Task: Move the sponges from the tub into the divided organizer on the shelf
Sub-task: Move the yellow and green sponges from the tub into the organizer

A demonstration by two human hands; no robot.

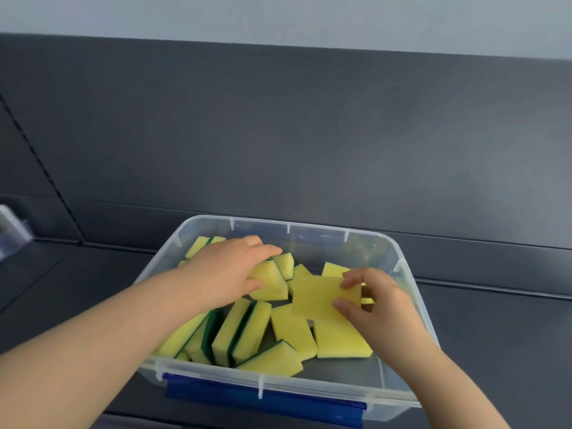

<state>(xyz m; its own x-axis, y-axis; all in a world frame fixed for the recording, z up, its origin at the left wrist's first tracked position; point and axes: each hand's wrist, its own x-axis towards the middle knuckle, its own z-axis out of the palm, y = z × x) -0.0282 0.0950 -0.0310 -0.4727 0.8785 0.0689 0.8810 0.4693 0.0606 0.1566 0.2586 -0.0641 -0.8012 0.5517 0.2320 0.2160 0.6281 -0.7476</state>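
Left forearm crosses tub; left hand clasps far sponge, right hand pinches top sponge by its edge, so it may slip.

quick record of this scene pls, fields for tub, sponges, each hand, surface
tub: clear plastic tub, blue latch on near side
contents: loose sponges, yellow with green scouring layer
left: left hand grips rear sponge
right: right hand pinches flat yellow sponge at its edge
surface: dark grey shelf
organizer: not clearly in view
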